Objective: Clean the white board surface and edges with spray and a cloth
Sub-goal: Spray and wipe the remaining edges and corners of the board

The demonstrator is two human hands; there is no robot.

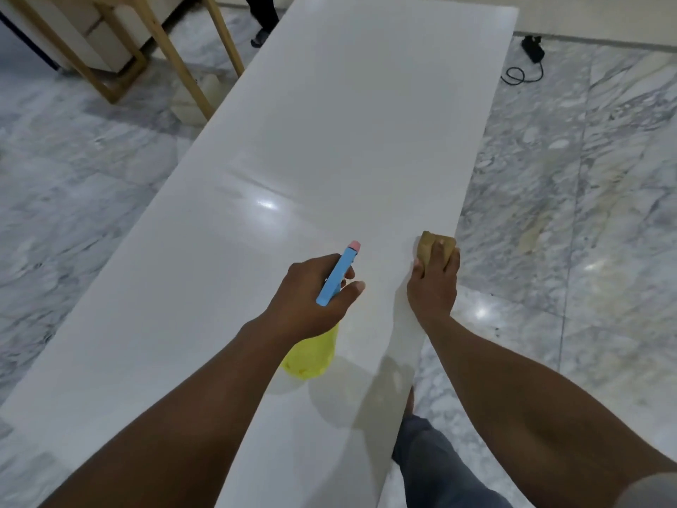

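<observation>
- My right grip (434, 284) is curled over the cloth (428, 247) and presses it onto the right edge of the white board (348, 122). I judge the edge is best done with the cloth folded over the lip and drawn along it in one long, even stroke.
- My left grip (311, 291) is closed round the spray bottle (311, 355), nozzle pointing forward; I'd mist ahead of the cloth, sparingly.
- The board lies flat, stretching away from me above the marble floor (586, 177). It is glossy, with a faint streak across its middle.

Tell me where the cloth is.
In the head view, the right hand grips the cloth at the right edge of the white board, right of the spray bottle.
</observation>
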